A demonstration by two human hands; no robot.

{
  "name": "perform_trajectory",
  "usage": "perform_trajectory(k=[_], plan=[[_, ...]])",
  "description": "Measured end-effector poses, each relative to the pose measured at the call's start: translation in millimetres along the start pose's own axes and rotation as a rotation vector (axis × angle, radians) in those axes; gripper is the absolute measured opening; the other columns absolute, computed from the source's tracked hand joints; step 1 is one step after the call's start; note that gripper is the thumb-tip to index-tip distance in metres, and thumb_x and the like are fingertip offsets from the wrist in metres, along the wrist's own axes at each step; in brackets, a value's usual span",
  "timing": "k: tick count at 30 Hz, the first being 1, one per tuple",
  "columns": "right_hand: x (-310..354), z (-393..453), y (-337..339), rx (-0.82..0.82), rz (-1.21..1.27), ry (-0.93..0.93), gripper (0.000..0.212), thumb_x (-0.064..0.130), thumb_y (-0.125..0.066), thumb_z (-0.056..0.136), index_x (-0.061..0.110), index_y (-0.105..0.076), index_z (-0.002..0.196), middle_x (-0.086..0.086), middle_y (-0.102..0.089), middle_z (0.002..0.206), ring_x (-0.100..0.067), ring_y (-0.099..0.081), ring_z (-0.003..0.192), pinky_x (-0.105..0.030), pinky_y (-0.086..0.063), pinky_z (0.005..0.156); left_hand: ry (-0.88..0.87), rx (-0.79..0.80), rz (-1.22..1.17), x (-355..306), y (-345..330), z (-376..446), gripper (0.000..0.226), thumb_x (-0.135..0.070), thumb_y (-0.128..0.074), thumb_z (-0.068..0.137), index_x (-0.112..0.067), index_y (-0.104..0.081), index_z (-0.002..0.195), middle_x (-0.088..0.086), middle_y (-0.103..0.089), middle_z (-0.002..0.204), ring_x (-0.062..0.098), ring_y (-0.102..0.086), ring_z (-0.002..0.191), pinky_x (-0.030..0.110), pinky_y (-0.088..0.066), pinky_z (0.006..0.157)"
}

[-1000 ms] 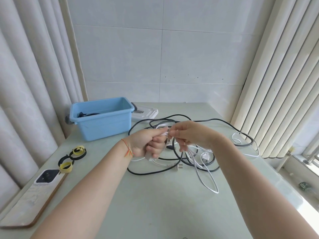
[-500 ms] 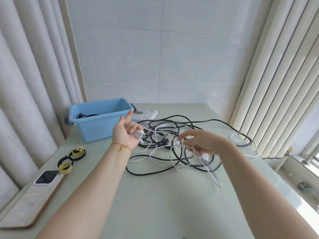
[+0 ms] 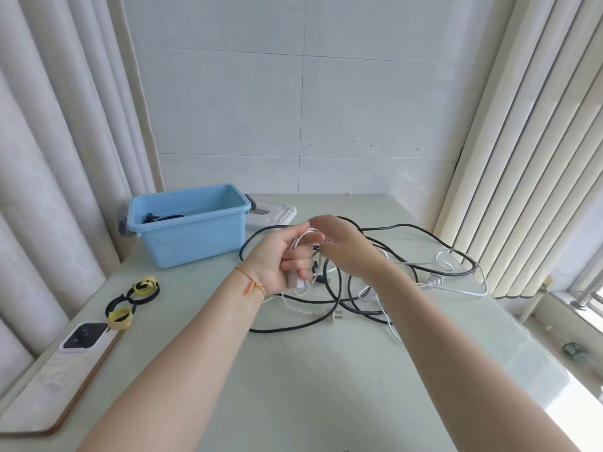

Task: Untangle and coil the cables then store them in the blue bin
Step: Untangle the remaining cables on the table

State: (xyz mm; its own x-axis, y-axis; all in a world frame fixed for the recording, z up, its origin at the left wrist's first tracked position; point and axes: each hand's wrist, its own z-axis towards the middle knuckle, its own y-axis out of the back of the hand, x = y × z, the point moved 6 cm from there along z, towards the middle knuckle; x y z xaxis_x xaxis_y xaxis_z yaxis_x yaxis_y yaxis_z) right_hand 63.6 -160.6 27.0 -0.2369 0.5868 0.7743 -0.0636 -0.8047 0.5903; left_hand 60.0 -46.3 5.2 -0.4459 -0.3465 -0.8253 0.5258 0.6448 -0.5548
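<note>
Black and white tangled cables [image 3: 365, 288] sprawl across our pale bench [image 3: 293, 386] beside the blue plastic bin [image 3: 192, 236]; our left hand [image 3: 280, 262] fingers curl round white cable, right hand [image 3: 346, 249] fingers unclear.

Near tabletop [image 3: 293, 386] lies bare, open to a passing hand; tangled cables [image 3: 355, 298] sprawl across the middle; blue bin [image 3: 192, 236] blocks the far left.

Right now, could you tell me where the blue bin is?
The blue bin sits at the table's far left, before the curtain, with a white lid just behind its right side.
</note>
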Motion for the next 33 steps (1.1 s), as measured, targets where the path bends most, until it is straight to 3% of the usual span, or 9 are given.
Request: perform_trajectory(k=[3,5,11,14,19,23,25,30,33], plan=[[7,-4,-12,0.065,0.152,-0.013,0.01,0.013,-0.053,0.096,0.011,-0.062,0.099,-0.006,-0.064,0.075,-0.019,-0.059,0.062,-0.037,-0.053,0.061,-0.12,0.094,-0.243,-15,-6,-3,0.045,-0.037,-0.038,0.101,-0.012,-0.074,0.089,-0.009,-0.011,0.045,0.007,-0.01,0.04,0.019,-0.037,0.042],[2,-6,-8,0.067,0.226,-0.042,0.012,0.019,-0.057,0.098,0.01,-0.061,0.093,-0.004,-0.057,0.062,-0.018,-0.046,0.045,-0.026,-0.039,0.044,-0.252,0.061,-0.419,-28,6,-3,0.044,-0.036,-0.036,0.103,-0.011,-0.072,0.099,-0.008,-0.014,0.044,0.008,-0.012,0.04,0.019,-0.039,0.043],[-31,-8,20,0.12,0.104,-0.175,0.011,0.019,-0.068,0.092,0.009,-0.064,0.092,0.001,-0.056,0.054,-0.01,-0.041,0.04,-0.021,-0.035,0.045,-0.541,-0.226,-0.644,-45,59,-17,0.037,-0.031,-0.034,0.105,-0.012,-0.066,0.104,-0.008,-0.022,0.04,0.007,-0.025,0.033,0.016,-0.038,0.043],[-48,-8,37,0.033,0.123,-0.264,0.007,0.012,-0.068,0.092,0.007,-0.064,0.09,-0.004,-0.058,0.06,-0.012,-0.044,0.04,-0.023,-0.038,0.04,-0.606,-0.328,-0.656,-50,76,-23,0.037,-0.031,-0.033,0.105,-0.014,-0.066,0.106,-0.008,-0.021,0.04,0.007,-0.024,0.034,0.017,-0.037,0.045],[-52,-6,37,-0.051,0.039,-0.319,0.012,0.008,-0.07,0.088,0.005,-0.061,0.08,-0.008,-0.063,0.061,-0.016,-0.055,0.044,-0.027,-0.05,0.046,-0.559,-0.253,-0.406,-53,60,-17,0.035,-0.037,-0.035,0.104,-0.018,-0.065,0.108,-0.008,-0.021,0.042,0.007,-0.024,0.036,0.019,-0.04,0.047],[-28,-8,9,0.235,-0.307,-0.205,0.01,0.017,-0.069,0.089,0.009,-0.068,0.084,-0.004,-0.066,0.064,-0.012,-0.058,0.047,-0.024,-0.051,0.05,-0.495,-0.197,-0.109,-50,31,-6,0.037,-0.041,-0.034,0.104,-0.02,-0.064,0.114,-0.008,-0.024,0.043,0.008,-0.027,0.039,0.024,-0.041,0.053],[-14,-13,-2,0.371,-0.356,-0.142,0.009,0.02,-0.067,0.089,0.014,-0.072,0.084,-0.003,-0.066,0.07,-0.014,-0.062,0.057,-0.031,-0.056,0.063,-0.459,-0.194,0.085,-47,21,-4,0.039,-0.042,-0.035,0.104,-0.019,-0.064,0.118,-0.006,-0.031,0.046,0.009,-0.033,0.041,0.026,-0.041,0.056],[13,-27,-11,0.552,-0.161,-0.045,0.016,0.02,-0.059,0.097,0.015,-0.072,0.087,-0.003,-0.067,0.08,-0.015,-0.067,0.078,-0.034,-0.059,0.082,-0.358,-0.255,0.692,-36,7,-5,0.035,-0.037,-0.046,0.103,-0.013,-0.071,0.108,0.005,-0.056,0.059,0.015,-0.055,0.053,0.021,-0.046,0.052],[17,-29,-7,0.561,0.102,-0.117,0.021,0.016,-0.054,0.1,0.015,-0.067,0.083,-0.007,-0.053,0.067,-0.022,-0.06,0.057,-0.032,-0.056,0.06,-0.254,-0.26,0.795,-22,6,-3,0.035,-0.03,-0.049,0.103,-0.011,-0.063,0.076,0.004,-0.058,0.051,0.018,-0.053,0.043,0.023,-0.044,0.045]])
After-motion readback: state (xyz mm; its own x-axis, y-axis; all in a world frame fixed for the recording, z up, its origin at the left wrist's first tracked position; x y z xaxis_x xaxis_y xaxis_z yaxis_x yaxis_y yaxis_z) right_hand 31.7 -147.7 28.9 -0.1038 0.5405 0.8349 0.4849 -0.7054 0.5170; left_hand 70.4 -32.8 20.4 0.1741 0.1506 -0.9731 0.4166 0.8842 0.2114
